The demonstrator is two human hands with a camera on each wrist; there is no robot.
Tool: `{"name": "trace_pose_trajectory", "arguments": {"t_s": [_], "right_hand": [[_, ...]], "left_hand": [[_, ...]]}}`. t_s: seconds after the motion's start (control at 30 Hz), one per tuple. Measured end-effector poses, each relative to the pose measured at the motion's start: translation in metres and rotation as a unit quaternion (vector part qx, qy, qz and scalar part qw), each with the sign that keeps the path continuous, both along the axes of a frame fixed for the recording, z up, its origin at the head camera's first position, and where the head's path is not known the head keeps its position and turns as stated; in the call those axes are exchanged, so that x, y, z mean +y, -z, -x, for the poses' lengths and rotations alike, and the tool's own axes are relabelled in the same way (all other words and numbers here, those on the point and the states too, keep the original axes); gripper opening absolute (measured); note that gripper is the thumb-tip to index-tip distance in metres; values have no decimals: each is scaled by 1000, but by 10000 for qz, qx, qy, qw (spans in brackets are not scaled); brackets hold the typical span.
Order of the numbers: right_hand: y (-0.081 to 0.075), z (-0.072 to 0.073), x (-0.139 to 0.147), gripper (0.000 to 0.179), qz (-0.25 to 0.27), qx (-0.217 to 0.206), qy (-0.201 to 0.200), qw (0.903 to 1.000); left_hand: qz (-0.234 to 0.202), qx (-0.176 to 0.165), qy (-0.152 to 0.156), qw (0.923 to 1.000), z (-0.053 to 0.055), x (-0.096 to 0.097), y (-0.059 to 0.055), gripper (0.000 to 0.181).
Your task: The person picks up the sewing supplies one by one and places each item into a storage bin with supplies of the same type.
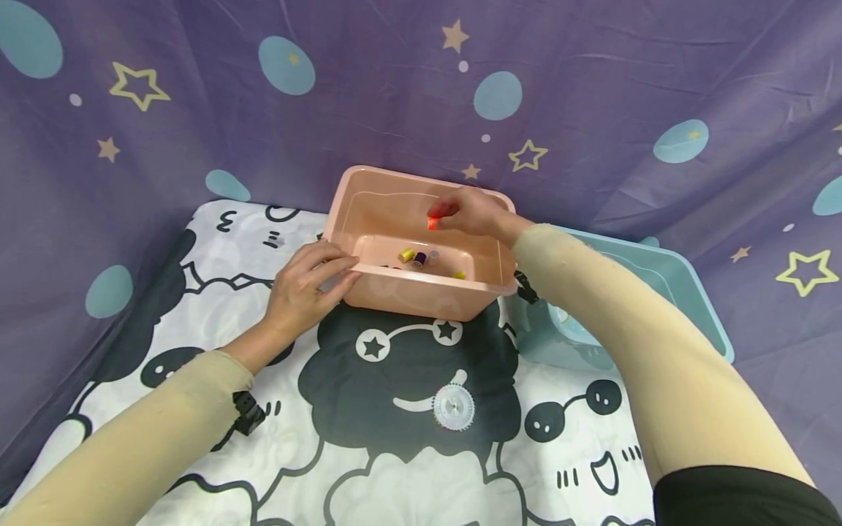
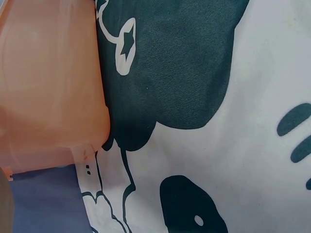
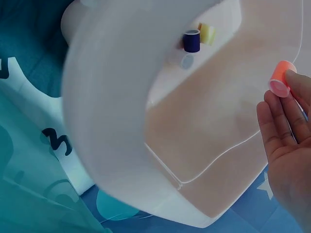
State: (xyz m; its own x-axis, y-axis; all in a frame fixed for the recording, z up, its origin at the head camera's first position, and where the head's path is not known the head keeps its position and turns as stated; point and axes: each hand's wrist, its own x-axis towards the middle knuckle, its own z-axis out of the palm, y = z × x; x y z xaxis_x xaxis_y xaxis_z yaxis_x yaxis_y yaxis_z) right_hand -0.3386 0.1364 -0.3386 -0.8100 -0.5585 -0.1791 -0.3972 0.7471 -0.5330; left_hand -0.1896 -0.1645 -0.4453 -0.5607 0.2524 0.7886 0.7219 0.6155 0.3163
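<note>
My right hand [image 1: 470, 210] pinches an orange spool of thread [image 3: 282, 77] between thumb and fingers, over the inside of a pink plastic bin [image 1: 414, 288]. At the bin's near left corner my left hand [image 1: 308, 283] holds the rim, fingers over the edge and thumb on the outer side. Down on the bin floor lie a yellow spool [image 1: 406, 255], a dark purple spool [image 1: 419, 259] and a pale, clear-looking spool [image 1: 433, 256]. Behind the front rim, another yellow item [image 1: 459, 275] shows only in part. The left hand is not clearly visible in the left wrist view.
A teal bin [image 1: 707, 314] stands to the right, partly behind my right arm, with a pale round-edged item [image 1: 571, 327] at its near side. In front of the pink bin, a white pin wheel [image 1: 454, 407] lies on the sheep-print cloth [image 1: 368, 475]. Purple curtain [image 1: 395, 95] hangs behind.
</note>
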Motion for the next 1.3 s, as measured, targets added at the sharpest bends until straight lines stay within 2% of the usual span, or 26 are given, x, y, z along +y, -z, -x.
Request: {"name": "trace_pose_trajectory", "arguments": {"t_s": [0.23, 0.47, 0.67, 0.93, 1.13, 1.3], "right_hand": [[-2, 4, 1, 32, -279, -88, -65, 9995], [-3, 4, 2, 36, -348, -237, -5, 9991], [-4, 2, 6, 35, -395, -117, -99, 9991], [-22, -12, 15, 39, -483, 226, -121, 9985], [-34, -25, 26, 43, -379, 304, -217, 9986], [-43, -36, 43, 45, -286, 356, -114, 9989]], "left_hand": [[-56, 62, 5, 10000, 0, 2, 0, 27], [-33, 175, 10, 9998, -1, 3, 0, 28], [21, 85, -41, 10000, -1, 2, -1, 27], [146, -34, 23, 9999, 0, 0, -5, 24], [87, 13, 70, 9999, 0, 0, -7, 27], [303, -28, 54, 9995, 0, -2, -11, 26]]}}
